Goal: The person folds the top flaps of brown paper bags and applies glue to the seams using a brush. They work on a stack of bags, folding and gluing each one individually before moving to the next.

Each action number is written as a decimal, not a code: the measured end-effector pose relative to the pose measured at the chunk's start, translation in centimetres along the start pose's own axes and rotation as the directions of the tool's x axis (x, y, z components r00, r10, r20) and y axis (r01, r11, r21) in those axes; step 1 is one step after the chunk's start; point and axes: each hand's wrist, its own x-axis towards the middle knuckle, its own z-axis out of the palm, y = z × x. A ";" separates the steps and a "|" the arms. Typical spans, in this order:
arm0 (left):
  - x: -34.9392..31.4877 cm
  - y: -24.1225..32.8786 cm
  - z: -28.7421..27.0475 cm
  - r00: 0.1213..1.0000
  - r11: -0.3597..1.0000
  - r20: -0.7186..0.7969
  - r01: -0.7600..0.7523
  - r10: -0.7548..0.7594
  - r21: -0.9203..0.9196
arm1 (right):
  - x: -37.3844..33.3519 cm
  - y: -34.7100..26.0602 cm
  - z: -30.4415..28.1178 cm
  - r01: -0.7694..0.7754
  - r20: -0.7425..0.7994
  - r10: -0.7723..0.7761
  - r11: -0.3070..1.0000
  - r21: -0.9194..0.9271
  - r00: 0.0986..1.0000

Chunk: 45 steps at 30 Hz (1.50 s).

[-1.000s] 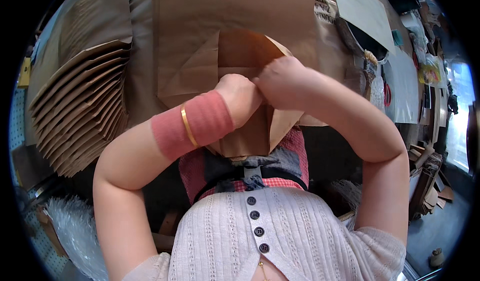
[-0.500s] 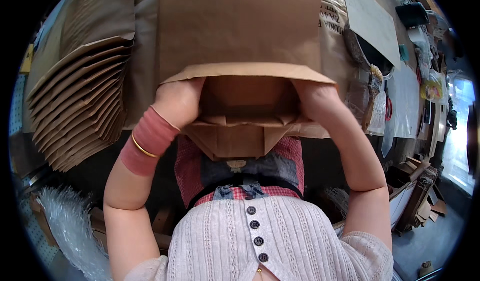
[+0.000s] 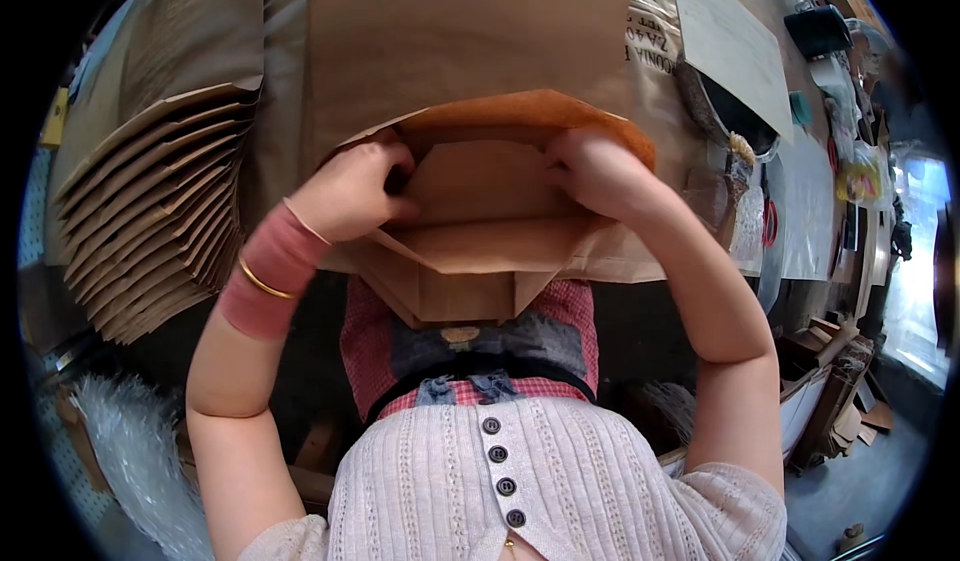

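A large brown paper bag point(image 3: 470, 41) lies on the work surface, its mouth gaping toward me. The upper layer is lifted and glows orange at the right; a folded flap hangs over the front edge. At the mouth's left side is my left hand point(image 3: 362, 189), thumb and curled fingers apart with a dark gap between them. My right hand point(image 3: 600, 173) is inside the mouth's right side, under the raised upper layer. Its fingers are curled inward, and whatever they may hold is hidden. A pink band and a gold bangle circle my left forearm.
Brown paper bags point(image 3: 160, 211) lie fanned in a stack at the left. To the right are a pale board point(image 3: 735, 46) over a dark container, a brush point(image 3: 741, 161) and red-handled scissors point(image 3: 769, 223). Clear plastic strips point(image 3: 150, 471) hang at lower left.
Both hands have drawn partly out of the bag, and their fingers show more. The left hand shifted left and down. The upper layer has risen, widening the mouth.
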 end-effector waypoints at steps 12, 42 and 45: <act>-1.3 0.5 1.3 0.987 0.994 -0.126 -0.088 0.097 0.069 | -17.1 8.3 -5.7 -0.318 -0.399 0.102 0.790 -0.525 0.911; -2.2 3.2 3.5 0.948 0.945 -0.304 0.013 0.093 0.328 | -15.7 20.1 -15.4 0.121 -0.373 0.048 0.902 0.416 0.926; -2.6 3.0 3.3 0.944 0.914 -0.297 -0.012 0.144 0.405 | -15.9 23.9 -15.5 -0.006 -0.343 0.522 0.555 0.832 0.781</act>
